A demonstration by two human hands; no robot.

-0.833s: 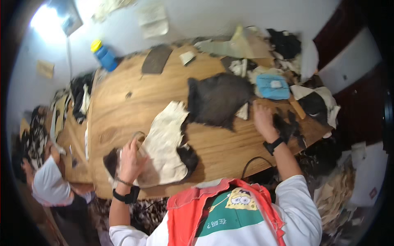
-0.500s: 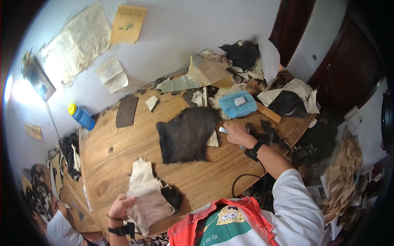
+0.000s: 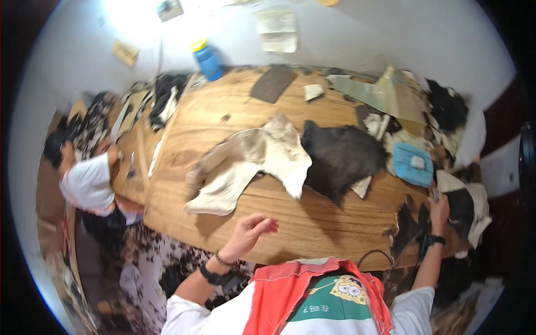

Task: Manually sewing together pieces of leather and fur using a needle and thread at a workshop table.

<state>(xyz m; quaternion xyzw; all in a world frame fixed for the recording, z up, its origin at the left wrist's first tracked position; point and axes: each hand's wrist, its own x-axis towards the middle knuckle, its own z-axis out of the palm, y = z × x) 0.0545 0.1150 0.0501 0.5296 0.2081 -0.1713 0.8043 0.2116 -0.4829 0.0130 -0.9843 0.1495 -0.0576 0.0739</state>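
My left hand point(image 3: 255, 228) hangs empty over the table's front part, fingers loosely apart, just below a cream hide point(image 3: 282, 159) with a folded tan flap. A dark fur piece point(image 3: 343, 156) lies against the hide's right side. At the right, my right hand point(image 3: 438, 207) is closed on a small silver tool point(image 3: 435, 194), just below a blue pad point(image 3: 410, 172) with a white block point(image 3: 417, 162) on it. Dark scraps point(image 3: 405, 229) lie beside that hand.
A blue bottle point(image 3: 209, 64) stands at the back of the wooden table point(image 3: 184, 134). Scrap piles point(image 3: 407, 97) fill the back right. A co-worker point(image 3: 86, 181) is at a side bench on the left. A dark cable point(image 3: 371, 254) loops at the front edge.
The cream hide has moved away from me, beside the dark fur, its shape changed. My left hand has let go of it. My right hand, with the silver tool, has moved rightward.
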